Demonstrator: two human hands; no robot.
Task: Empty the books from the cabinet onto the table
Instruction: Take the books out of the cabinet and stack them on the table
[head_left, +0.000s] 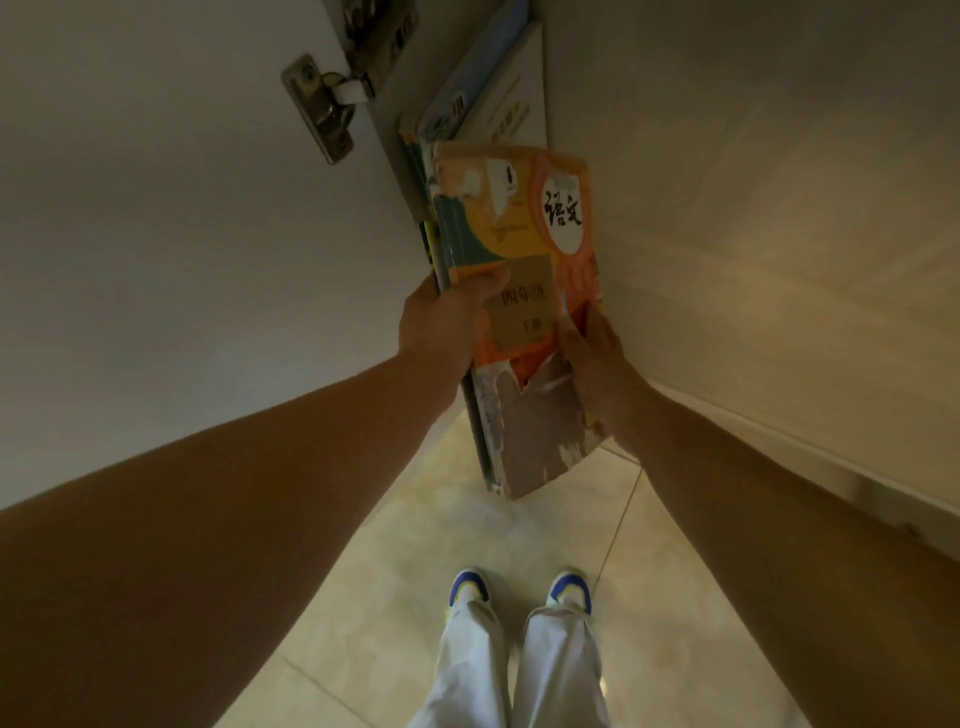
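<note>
The left hand's fingers (423, 299) vanish behind the stack of books (519, 312); lower books show only edges. Books further back (498, 78) run off the top edge, their covers too blurred to read.

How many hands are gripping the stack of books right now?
2. The left hand clamps the stack of books on its left edge; the right hand grips its right edge lower down.

Orange and yellow cover on the front book (519, 249), black lettering; white trousers (519, 670), blue-and-white shoes (519, 590), beige floor tiles (675, 597).
</note>
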